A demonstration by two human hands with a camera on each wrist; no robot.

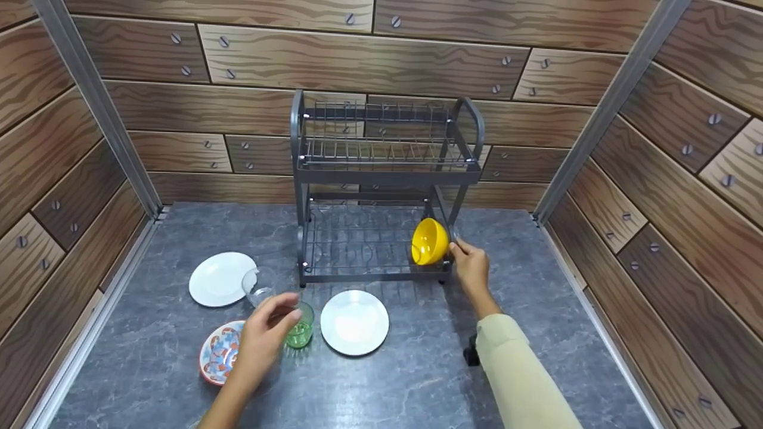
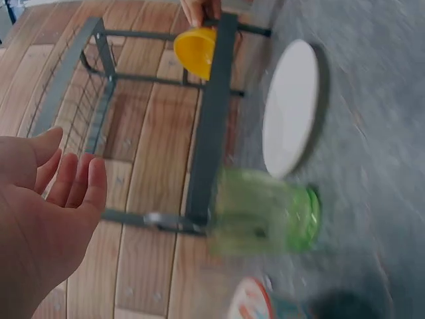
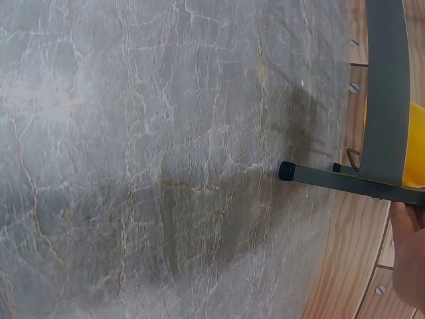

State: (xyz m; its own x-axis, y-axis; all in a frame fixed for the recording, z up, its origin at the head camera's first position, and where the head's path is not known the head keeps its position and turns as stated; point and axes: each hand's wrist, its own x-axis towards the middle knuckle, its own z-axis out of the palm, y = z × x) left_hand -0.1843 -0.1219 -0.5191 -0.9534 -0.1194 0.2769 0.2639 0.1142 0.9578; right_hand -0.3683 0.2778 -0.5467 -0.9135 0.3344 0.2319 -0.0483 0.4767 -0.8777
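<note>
A yellow bowl [image 1: 430,241] is tipped on its side at the right end of the dish rack's [image 1: 381,177] lower tier, its mouth facing left. My right hand [image 1: 474,268] holds the bowl from its base side, by the rack's right post; in the right wrist view the rack's frame partly hides the fingers. My left hand [image 1: 262,336] hovers with loosely bent fingers and nothing in them, as the left wrist view also shows. Beside it are a green-bottomed glass [image 1: 299,335], a clear glass [image 1: 257,286] and a patterned bowl [image 1: 219,354], partly covered by the hand.
One white plate [image 1: 354,323] lies in front of the rack, and another white plate [image 1: 220,279] to the left. A small black object [image 1: 471,351] shows beside the right sleeve. Wood-patterned walls [image 1: 357,56] enclose the grey marbled surface [image 1: 411,381].
</note>
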